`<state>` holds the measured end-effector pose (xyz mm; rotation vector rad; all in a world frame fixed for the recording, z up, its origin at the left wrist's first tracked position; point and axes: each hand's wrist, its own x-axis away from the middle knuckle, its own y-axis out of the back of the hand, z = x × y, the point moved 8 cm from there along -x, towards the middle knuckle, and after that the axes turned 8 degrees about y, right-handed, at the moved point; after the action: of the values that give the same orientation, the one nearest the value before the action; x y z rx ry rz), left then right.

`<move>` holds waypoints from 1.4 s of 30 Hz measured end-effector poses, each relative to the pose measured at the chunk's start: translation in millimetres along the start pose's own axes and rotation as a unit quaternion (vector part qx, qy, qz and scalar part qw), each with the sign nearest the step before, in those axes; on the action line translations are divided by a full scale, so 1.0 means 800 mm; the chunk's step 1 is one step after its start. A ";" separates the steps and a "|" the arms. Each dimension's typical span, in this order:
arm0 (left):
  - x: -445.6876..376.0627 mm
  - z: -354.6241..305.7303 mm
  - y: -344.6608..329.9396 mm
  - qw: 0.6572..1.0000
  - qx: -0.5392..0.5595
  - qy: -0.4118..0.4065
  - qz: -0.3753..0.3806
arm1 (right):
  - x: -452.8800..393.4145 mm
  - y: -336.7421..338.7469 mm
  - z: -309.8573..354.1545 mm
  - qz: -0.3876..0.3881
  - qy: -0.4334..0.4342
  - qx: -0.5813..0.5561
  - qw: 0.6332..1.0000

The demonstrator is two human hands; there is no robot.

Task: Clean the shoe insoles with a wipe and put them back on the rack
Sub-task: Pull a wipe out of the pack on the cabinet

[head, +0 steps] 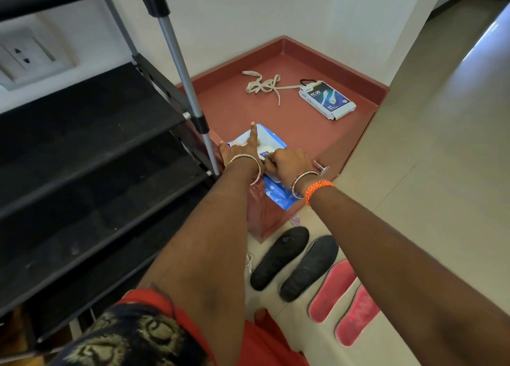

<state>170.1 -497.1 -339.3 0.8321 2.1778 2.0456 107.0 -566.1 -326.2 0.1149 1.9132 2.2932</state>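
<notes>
Blue-and-white soft plastic wipe pack (271,193) lies on the raised maroon surface (309,128); your left hand (242,151) presses it, forefinger straight toward 12 o'clock. Your right hand's (289,164) grip pinches its opening; fingertips hidden.

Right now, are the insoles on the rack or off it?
Off. Two black insoles and two pink insoles lie on the floor beside the rack.

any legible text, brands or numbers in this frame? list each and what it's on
"KC-30": large print on the white and blue box lying on the red platform; my best reading, slightly blurred.
Smaller print on the same box: too small to read.
Label on the blue wipes pack: mostly covered by the left hand and right hand, unreadable.
Wall socket: no text visible.
</notes>
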 end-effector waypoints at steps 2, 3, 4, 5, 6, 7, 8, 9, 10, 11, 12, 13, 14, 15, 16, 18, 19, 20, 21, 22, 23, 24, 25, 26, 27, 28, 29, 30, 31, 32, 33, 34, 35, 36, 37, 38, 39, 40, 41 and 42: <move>0.001 0.000 0.000 1.000 0.002 -0.002 -0.009 | 0.000 0.003 -0.012 -0.005 -0.026 -0.099 0.995; 0.002 0.000 0.001 1.000 0.003 -0.005 -0.014 | -0.001 0.005 -0.021 -0.017 -0.041 -0.173 0.984; 0.003 0.000 0.001 1.000 0.003 -0.006 -0.013 | 0.000 0.008 -0.037 -0.037 -0.067 -0.255 0.964; 0.003 0.000 0.000 1.000 -0.001 -0.004 -0.009 | 0.001 0.011 -0.054 -0.054 -0.105 -0.327 0.938; 0.002 0.000 -0.001 1.000 -0.010 0.000 -0.004 | 0.005 0.013 -0.072 -0.060 -0.145 -0.374 0.914; 0.001 0.000 -0.002 1.000 -0.022 0.004 0.000 | 0.007 0.014 -0.087 -0.058 -0.175 -0.393 0.901; 0.001 -0.001 -0.002 0.999 -0.034 0.006 0.001 | 0.008 0.015 -0.101 -0.055 -0.193 -0.390 0.899; 0.000 -0.002 -0.003 0.999 -0.044 0.006 0.005 | 0.008 0.016 -0.113 -0.057 -0.200 -0.377 0.902; -0.001 -0.003 -0.004 0.999 -0.050 0.007 0.012 | 0.008 0.019 -0.122 -0.067 -0.207 -0.362 0.906; -0.002 -0.004 -0.006 0.998 -0.052 0.010 0.021 | 0.007 0.020 -0.131 -0.084 -0.217 -0.348 0.908; -0.002 -0.004 -0.008 0.998 -0.055 0.014 0.028 | 0.006 0.019 -0.139 -0.100 -0.225 -0.329 0.912; -0.003 -0.003 -0.008 0.997 -0.061 0.017 0.034 | 0.003 0.018 -0.144 -0.108 -0.228 -0.307 0.918; -0.003 -0.004 -0.009 0.997 -0.069 0.018 0.037 | 0.001 0.014 -0.148 -0.103 -0.231 -0.285 0.925; -0.003 -0.005 -0.007 0.996 -0.078 0.018 0.035 | -0.002 0.009 -0.151 -0.086 -0.230 -0.262 0.933; -0.004 -0.005 -0.007 0.996 -0.084 0.016 0.032 | -0.005 0.005 -0.151 -0.067 -0.227 -0.233 0.943; -0.003 -0.006 -0.007 0.995 -0.089 0.015 0.034 | -0.007 0.005 -0.144 -0.039 -0.204 -0.131 0.969; -0.003 -0.007 -0.008 0.995 -0.089 0.014 0.036 | -0.010 0.009 -0.134 -0.040 -0.171 -0.069 0.982; -0.003 -0.007 -0.007 0.995 -0.090 0.011 0.036 | -0.014 0.013 -0.117 -0.047 -0.124 -0.023 0.991; -0.003 -0.008 -0.007 0.995 -0.092 0.006 0.036 | -0.018 0.015 -0.097 -0.052 -0.068 -0.002 0.996; -0.003 -0.008 -0.007 0.995 -0.093 0.002 0.037 | -0.023 0.014 -0.075 -0.042 -0.010 0.004 0.999; -0.003 -0.007 -0.008 0.995 -0.094 -0.001 0.040 | -0.026 0.010 -0.052 -0.022 0.045 0.004 0.999; -0.003 -0.007 -0.010 0.995 -0.093 -0.003 0.044 | -0.027 0.005 -0.032 0.004 0.083 0.002 0.997; -0.003 -0.006 -0.010 0.995 -0.093 -0.004 0.046 | -0.027 0.000 -0.018 0.024 0.097 -0.002 0.995; -0.004 -0.007 -0.010 0.995 -0.090 -0.005 0.047 | -0.027 -0.003 -0.008 0.040 0.098 0.001 0.994; -0.004 -0.007 -0.010 0.995 -0.087 -0.006 0.045 | -0.026 -0.006 -0.001 0.048 0.091 0.006 0.995; -0.003 -0.008 -0.009 0.996 -0.084 -0.006 0.042 | -0.026 -0.007 0.003 0.053 0.085 0.012 0.995; -0.002 -0.008 -0.008 0.996 -0.085 -0.005 0.039 | -0.024 -0.008 0.004 0.054 0.076 0.012 0.996; -0.002 -0.009 -0.008 0.995 -0.090 -0.005 0.033 | -0.024 -0.007 0.003 0.051 0.067 0.003 0.996; -0.002 -0.009 -0.008 0.995 -0.097 -0.005 0.028 | -0.023 -0.006 0.001 0.043 0.058 -0.012 0.997; -0.001 -0.009 -0.008 0.995 -0.101 -0.006 0.023 | -0.024 -0.004 -0.001 0.033 0.050 -0.027 0.998; -0.001 -0.009 -0.008 0.994 -0.103 -0.007 0.019 | -0.024 -0.003 -0.003 0.024 0.041 -0.035 0.998; -0.001 -0.009 -0.008 0.994 -0.104 -0.008 0.016 | -0.024 -0.004 -0.004 0.020 0.035 -0.034 0.999; -0.001 -0.009 -0.008 0.994 -0.104 -0.008 0.014 | -0.024 -0.005 -0.003 0.019 0.033 -0.022 0.999; -0.001 -0.009 -0.007 0.994 -0.104 -0.008 0.014 | -0.023 -0.008 -0.002 0.017 0.032 -0.007 0.999; -0.002 -0.009 -0.007 0.995 -0.102 -0.007 0.015 | -0.023 -0.009 -0.002 0.013 0.032 0.006 0.999; -0.002 -0.009 -0.008 0.995 -0.101 -0.005 0.016 | -0.024 -0.009 -0.002 0.005 0.034 0.015 0.999; -0.003 -0.009 -0.009 0.995 -0.101 -0.004 0.018 | -0.025 -0.008 -0.003 0.001 0.035 0.014 0.999; -0.004 -0.009 -0.010 0.995 -0.102 -0.004 0.017 | -0.027 -0.008 -0.005 0.003 0.035 0.008 0.999; -0.006 -0.009 -0.012 0.995 -0.103 -0.005 0.016 | -0.027 -0.008 -0.007 0.011 0.031 0.001 0.999; -0.006 -0.009 -0.012 0.995 -0.102 -0.005 0.015 | -0.028 -0.008 -0.008 0.020 0.030 -0.003 0.999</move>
<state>168.3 -505.4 -349.1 0.8521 1.9199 2.2251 128.3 -574.6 -332.9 0.0857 1.9498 2.3547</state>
